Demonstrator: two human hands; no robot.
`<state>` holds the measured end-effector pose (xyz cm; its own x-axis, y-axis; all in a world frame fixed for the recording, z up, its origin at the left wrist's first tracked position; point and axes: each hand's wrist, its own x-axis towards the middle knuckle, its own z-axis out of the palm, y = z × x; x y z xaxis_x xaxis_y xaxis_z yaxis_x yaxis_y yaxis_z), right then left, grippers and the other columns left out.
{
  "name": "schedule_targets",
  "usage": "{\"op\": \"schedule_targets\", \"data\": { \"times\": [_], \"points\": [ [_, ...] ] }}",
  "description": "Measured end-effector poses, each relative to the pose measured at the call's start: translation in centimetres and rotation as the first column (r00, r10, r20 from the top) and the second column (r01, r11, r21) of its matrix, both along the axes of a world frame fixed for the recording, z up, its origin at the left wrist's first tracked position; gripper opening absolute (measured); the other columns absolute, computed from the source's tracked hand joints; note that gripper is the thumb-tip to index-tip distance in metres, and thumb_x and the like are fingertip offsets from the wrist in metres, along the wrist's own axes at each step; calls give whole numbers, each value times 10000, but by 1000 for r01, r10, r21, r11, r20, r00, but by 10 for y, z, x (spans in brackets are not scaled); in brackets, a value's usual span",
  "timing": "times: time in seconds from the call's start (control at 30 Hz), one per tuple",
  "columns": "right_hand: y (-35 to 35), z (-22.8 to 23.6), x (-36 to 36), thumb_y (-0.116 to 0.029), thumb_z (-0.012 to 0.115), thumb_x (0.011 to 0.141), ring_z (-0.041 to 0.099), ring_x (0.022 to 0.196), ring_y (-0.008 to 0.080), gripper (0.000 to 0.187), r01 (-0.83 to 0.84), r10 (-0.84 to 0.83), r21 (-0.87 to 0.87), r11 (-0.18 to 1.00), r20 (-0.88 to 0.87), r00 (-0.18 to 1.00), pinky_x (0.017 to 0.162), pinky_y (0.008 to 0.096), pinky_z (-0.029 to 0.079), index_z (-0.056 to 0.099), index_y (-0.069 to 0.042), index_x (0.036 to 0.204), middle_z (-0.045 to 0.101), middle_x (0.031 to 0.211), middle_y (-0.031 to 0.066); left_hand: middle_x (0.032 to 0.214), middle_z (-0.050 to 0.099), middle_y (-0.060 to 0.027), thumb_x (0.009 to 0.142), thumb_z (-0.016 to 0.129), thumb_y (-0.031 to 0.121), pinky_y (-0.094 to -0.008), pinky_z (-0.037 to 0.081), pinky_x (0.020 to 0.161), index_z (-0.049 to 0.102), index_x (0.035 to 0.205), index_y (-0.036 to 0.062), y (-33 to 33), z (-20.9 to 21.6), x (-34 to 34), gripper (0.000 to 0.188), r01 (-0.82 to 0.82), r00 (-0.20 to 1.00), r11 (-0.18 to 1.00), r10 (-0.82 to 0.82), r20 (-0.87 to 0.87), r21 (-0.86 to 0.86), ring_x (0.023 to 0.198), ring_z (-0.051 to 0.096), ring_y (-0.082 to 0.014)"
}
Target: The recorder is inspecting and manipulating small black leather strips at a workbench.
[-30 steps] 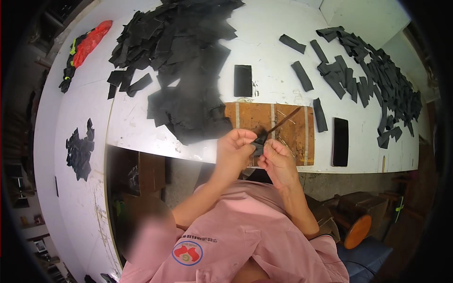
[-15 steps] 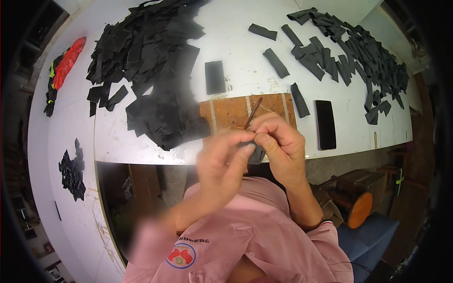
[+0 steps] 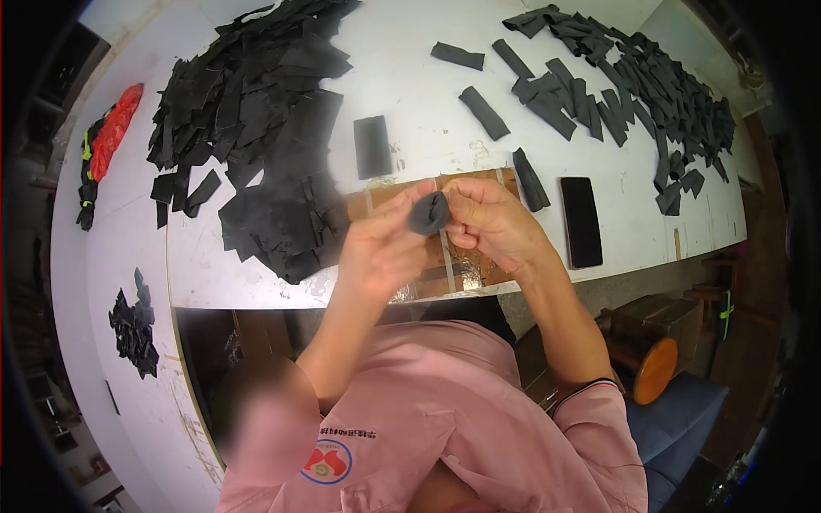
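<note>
Both hands meet over the front part of the table, just above a brown board [image 3: 483,269] crossed by pale tape strips. Between them is a small dark grey fabric piece [image 3: 427,217], bunched into a rounded, folded shape. My left hand [image 3: 385,248] grips its left side with closed fingers. At its right edge, my right hand [image 3: 496,221] pinches the cloth between thumb and fingers. A flat grey fabric rectangle [image 3: 372,147] lies beyond the board, and a rolled fabric strip [image 3: 531,180] rests just right of it.
A big heap of black fabric pieces [image 3: 248,111] covers the left of the table. Many grey fabric tubes [image 3: 676,111] pile up at the far right. A black phone [image 3: 581,222] lies right of the board. A red plastic bag [image 3: 115,132] and small black scraps [image 3: 134,329] sit far left.
Both hands have lifted the fabric piece away from my body, and it now sits over the board. The brown stick seen near my fingertips before is no longer visible.
</note>
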<state>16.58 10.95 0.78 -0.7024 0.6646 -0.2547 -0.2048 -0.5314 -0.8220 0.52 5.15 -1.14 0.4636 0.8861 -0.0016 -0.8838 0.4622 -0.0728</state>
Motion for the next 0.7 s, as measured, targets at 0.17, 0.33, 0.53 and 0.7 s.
{"op": "schedule_targets", "data": {
  "times": [0.17,0.33,0.53,0.7],
  "points": [
    [6,12,-12,-239,547,836,358,488,28,234,33,-39,152,988,37,999,432,164,284,527,-47,704,441,601,-30,794,544,-131,855,375,55,-183,317,308,413,1166,-52,7,31,6,331,-64,986,990,83,148,-128,351,342,-71],
    [12,4,-11,-214,530,839,377,489,32,217,-58,53,131,990,40,998,439,165,301,527,-50,696,442,591,-32,681,530,-126,839,376,35,-172,325,289,419,1137,-96,7,19,7,328,-139,971,931,195,137,-338,305,300,-79],
    [7,-27,-1,-215,521,841,405,501,42,209,-12,13,79,997,-11,1000,461,174,339,545,-49,716,467,592,-20,865,582,-74,824,486,33,-202,434,523,501,1100,-30,-4,25,11,284,-243,135,894,416,-899,378,587,516,-90],
    [-2,-2,-2,-188,560,801,466,536,107,179,154,-342,583,797,228,911,492,231,390,563,-19,742,510,612,39,924,584,-116,789,572,28,-286,397,828,582,887,-41,3,28,8,121,-44,-110,652,750,-653,757,928,525,-192]
  ]
}}
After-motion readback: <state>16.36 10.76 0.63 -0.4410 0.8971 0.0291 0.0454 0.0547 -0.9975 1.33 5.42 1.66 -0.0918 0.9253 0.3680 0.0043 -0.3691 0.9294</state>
